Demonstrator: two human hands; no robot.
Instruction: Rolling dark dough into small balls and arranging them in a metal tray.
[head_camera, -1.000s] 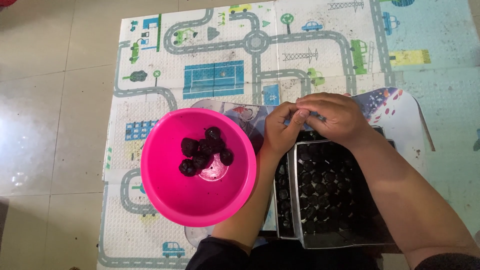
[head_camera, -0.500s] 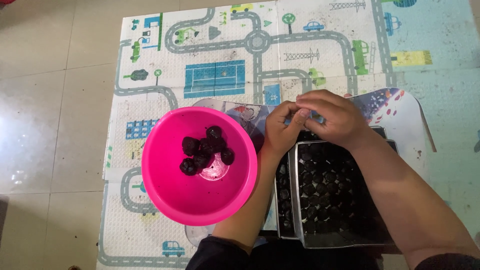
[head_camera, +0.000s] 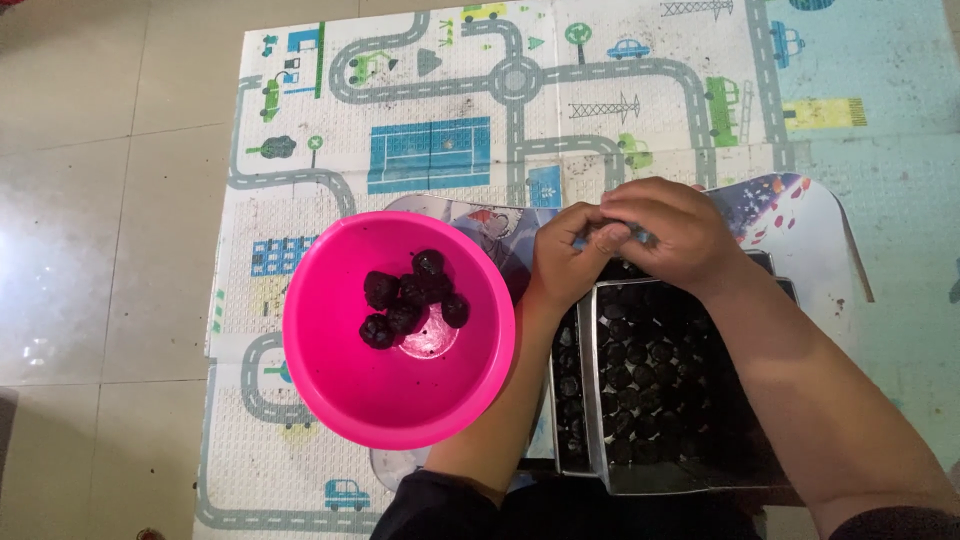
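Head view: both hands (head_camera: 630, 235) together over tray edge (head_camera: 600, 385), beside pink bowl (head_camera: 330, 370).

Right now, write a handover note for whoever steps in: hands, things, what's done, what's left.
Left hand and right hand: fingertips pressed together over the far edge of the metal tray, pinching something small and dark; what it is cannot be told.
Metal tray: in front of the person, filled with rows of dark balls.
Pink bowl: left of the tray on the road-print play mat, holding a small cluster of dark lumps.
Done: a few lumps in the bowl.
Left: most of the balls are in the tray.
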